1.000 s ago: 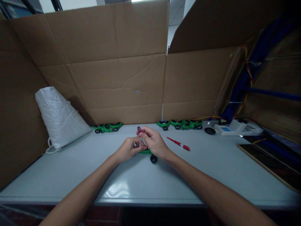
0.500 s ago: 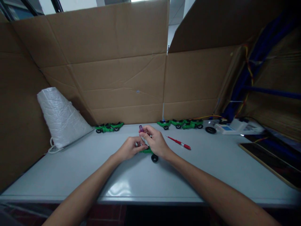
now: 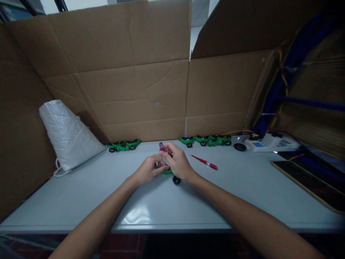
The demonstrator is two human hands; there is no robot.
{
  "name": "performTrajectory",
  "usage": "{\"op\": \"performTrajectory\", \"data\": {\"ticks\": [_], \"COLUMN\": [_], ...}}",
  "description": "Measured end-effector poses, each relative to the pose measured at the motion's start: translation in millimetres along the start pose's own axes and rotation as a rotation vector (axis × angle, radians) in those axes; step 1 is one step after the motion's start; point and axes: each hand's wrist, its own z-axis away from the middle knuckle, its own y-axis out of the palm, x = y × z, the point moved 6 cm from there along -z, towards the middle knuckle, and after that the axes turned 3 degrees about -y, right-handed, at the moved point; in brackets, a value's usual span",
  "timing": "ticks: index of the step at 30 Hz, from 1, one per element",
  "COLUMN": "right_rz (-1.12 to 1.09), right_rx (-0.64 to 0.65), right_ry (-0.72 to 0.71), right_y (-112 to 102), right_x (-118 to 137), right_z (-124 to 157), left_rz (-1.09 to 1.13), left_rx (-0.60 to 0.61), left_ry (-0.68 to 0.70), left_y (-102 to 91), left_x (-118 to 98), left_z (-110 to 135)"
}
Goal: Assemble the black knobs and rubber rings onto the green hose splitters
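A green toy car with a black wheel rests on the table under my hands, mostly covered by them. My left hand is closed on the car's left side, thumb and fingers pinched near its top. In my right hand is a screwdriver with a purple see-through handle, held upright, its thin shaft pointing down at the car. Where the tip meets the car is hidden by my fingers. To the right of my right hand lies a red screwdriver.
Green toy cars stand along the back in a left group and a right group. A loose black tyre lies near a white device. A dark panel is at right, a white wrapped bundle at left. Cardboard walls enclose the table.
The whole view has shifted slightly. Both hands keep nearly the same pose over the toy car, and the purple handle looks turned a little in my right fingers.
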Motion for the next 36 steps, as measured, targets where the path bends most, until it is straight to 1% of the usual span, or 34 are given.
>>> {"op": "performTrajectory", "data": {"ticks": [5, 12, 16, 22, 27, 33, 36], "right_rz": [-0.013, -0.017, -0.016, 0.010, -0.029, -0.071, -0.123], "right_rx": [0.002, -0.010, -0.054, -0.123, -0.083, -0.096, -0.064], "right_ry": [0.023, 0.033, 0.053, 0.064, 0.054, 0.033, -0.004], "right_y": [0.4, -1.0, -2.8, -8.8, -9.3, -12.0, -10.2], "right_x": [-0.4, 5.5, 5.4, -2.3, -4.9, 2.0, 7.2], "right_z": [-0.6, -0.1, 0.0, -0.5, -1.0, 1.9, 2.6], "left_rz": [-0.023, -0.011, -0.011, -0.024, -0.025, -0.020, -0.028], "left_rx": [0.013, 0.027, 0.042, 0.031, 0.035, 0.042, 0.048], "left_ry": [0.015, 0.009, 0.002, 0.021, 0.009, 0.018, 0.011], "left_y": [0.2, 0.5, 1.8, 1.7, 1.1, -0.1, -0.2], "left_x": [-0.1, -3.6, -6.5, -9.4, -8.6, -10.6, -10.3], "left_z": [-0.1, -0.1, 0.0, 0.5, 0.4, 1.8, 2.4]}}
